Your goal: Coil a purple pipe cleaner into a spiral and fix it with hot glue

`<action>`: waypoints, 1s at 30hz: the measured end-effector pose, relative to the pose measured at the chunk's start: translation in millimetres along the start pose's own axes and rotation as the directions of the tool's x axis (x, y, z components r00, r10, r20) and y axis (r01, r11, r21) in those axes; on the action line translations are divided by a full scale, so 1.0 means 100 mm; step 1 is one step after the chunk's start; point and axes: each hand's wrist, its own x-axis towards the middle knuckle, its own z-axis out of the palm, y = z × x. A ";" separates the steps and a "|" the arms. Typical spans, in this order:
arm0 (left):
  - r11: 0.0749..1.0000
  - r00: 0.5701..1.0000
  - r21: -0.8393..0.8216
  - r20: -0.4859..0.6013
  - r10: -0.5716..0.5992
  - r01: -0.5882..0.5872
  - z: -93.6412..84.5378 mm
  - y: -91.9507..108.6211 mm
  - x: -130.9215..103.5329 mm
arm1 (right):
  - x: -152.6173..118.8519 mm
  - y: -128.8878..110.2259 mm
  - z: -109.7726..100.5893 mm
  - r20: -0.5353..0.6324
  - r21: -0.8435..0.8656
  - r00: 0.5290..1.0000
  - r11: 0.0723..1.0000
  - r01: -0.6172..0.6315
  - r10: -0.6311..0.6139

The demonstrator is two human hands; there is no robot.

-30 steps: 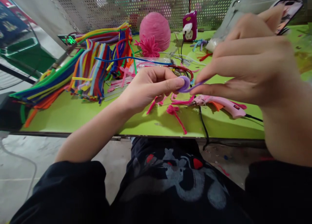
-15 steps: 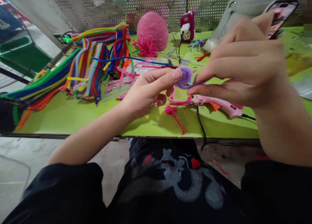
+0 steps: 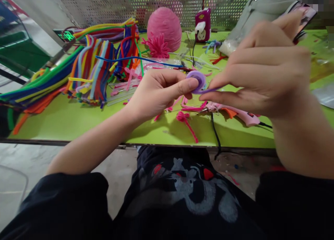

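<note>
A purple pipe cleaner [image 3: 193,75], coiled into a flat spiral, is pinched between the thumb and fingers of my left hand [image 3: 161,86]. Its straight tail runs to the right, where the thumb and forefinger of my right hand [image 3: 263,69] grip it. Both hands are above the green table. Just below the coil lie a pink flower-shaped pipe cleaner piece [image 3: 183,116] with a stem and a pink glue gun [image 3: 242,115], its metal tip pointing left. Part of the glue gun is under my right hand.
Bundles of coloured pipe cleaners [image 3: 88,69] fill the left of the table [image 3: 109,128]. Farther back stand a pink ball [image 3: 164,27], a pink pompom [image 3: 158,46] and a purple power socket [image 3: 203,25] with a plug. A grey bag [image 3: 257,15] and a phone [image 3: 308,15] are at back right.
My left hand has turned slightly around the purple coil, its thumb now lying farther across the front. My right hand keeps its pinch on the tail. The view has shifted a little.
</note>
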 end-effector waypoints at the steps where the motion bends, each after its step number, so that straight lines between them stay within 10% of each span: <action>1: 1.000 1.000 0.013 0.006 -0.001 0.001 -0.01 0.01 0.00 | -0.01 0.00 0.00 -0.031 0.003 0.999 0.999 0.044 -0.043; 6: 0.997 0.995 0.029 0.068 0.067 -0.070 -0.01 0.02 0.02 | -0.01 0.01 0.00 -0.130 0.072 0.975 0.979 0.192 -0.182; 21: 0.987 0.968 0.088 0.226 0.110 -0.133 -0.06 0.04 0.07 | -0.03 0.05 0.01 -0.022 -0.043 0.998 0.997 0.061 -0.062; 30: 0.980 0.960 0.123 0.252 0.120 -0.155 -0.09 0.04 0.08 | 0.06 0.03 -0.01 -0.013 0.205 0.995 0.974 0.098 -0.098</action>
